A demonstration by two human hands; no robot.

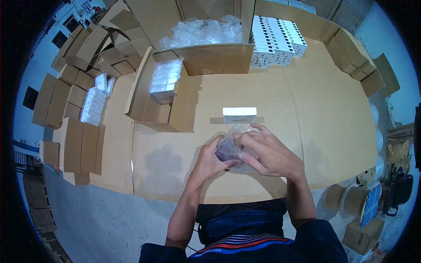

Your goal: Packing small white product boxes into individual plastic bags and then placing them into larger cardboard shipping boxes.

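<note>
Cardboard covered the whole worktop [307, 114], a broad brown sheet that carried everything, and the small white box [239, 115] near its middle serves as the landmark for the rest. Beyond the white box, at the far edge, stood a large open carton [210, 57] heaped with clear plastic bags [201, 31]. To the right of that carton, also well beyond the white box, sat a tidy block of stacked white boxes [276, 41], which looked like packed work already set aside. Left of the white box and a little farther back, a smaller open carton [153, 109] held a bundle of wrapped white pieces [165, 81]. Far to the left of the white box, off the worktop, flat and folded cartons [66, 105] were piled, with another wrapped stack of white packs [93, 105] among them.

Just on the near side of the white box, both hands met over a small clear bag [237, 147] with something dark inside it. The left hand [210, 160] had its grip closed on the bag's left end, and the right hand [269, 153] pinched and covered its right side, fingers curled over the plastic. The bag was close to the white box but apart from it.

By the look of it, this piece was mid-way: bagged item in hand, not yet in the white box, with many bags left in the large carton.
</note>
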